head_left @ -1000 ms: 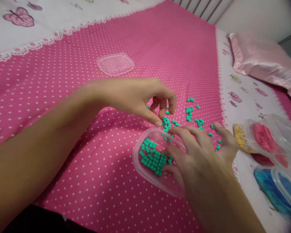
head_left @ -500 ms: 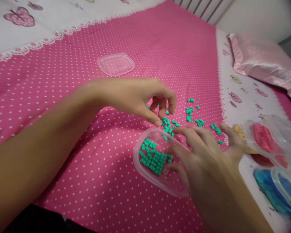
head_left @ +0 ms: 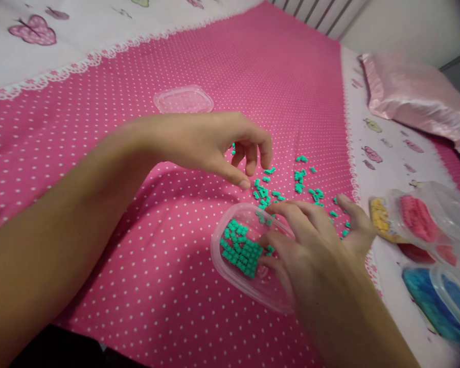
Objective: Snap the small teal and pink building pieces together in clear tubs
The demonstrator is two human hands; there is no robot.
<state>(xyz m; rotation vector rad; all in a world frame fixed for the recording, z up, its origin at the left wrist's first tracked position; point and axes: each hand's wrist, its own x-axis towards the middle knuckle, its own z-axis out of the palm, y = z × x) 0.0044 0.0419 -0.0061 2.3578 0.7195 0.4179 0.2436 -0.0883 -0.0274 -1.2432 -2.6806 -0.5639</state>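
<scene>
Several small green toy bricks [head_left: 262,199] lie scattered on the bedspread. More green bricks [head_left: 243,253] sit in a clear plastic container [head_left: 230,283], some lined up in a neat block. My left hand [head_left: 222,145] hovers over the loose bricks, thumb and fingers curved and apart, with nothing visible between them. Over the container's right side is my right hand [head_left: 314,250], its fingers spread. Its thumb and index fingertips reach inside, at the edge of the block, and a green piece shows in the gap between them. Its palm side is hidden.
A clear lid [head_left: 184,99] lies beyond my left wrist. To the right are a tub of pink pieces [head_left: 417,217], yellow pieces [head_left: 379,214] and a container of blue pieces [head_left: 429,301]. A pink satin pillow [head_left: 417,97] rests farther back on the polka-dot bedspread [head_left: 157,312].
My left hand has lifted slightly up and to the left, uncovering more loose bricks. My right hand has shifted a little left, its outer finger drawing inward near the scattered bricks.
</scene>
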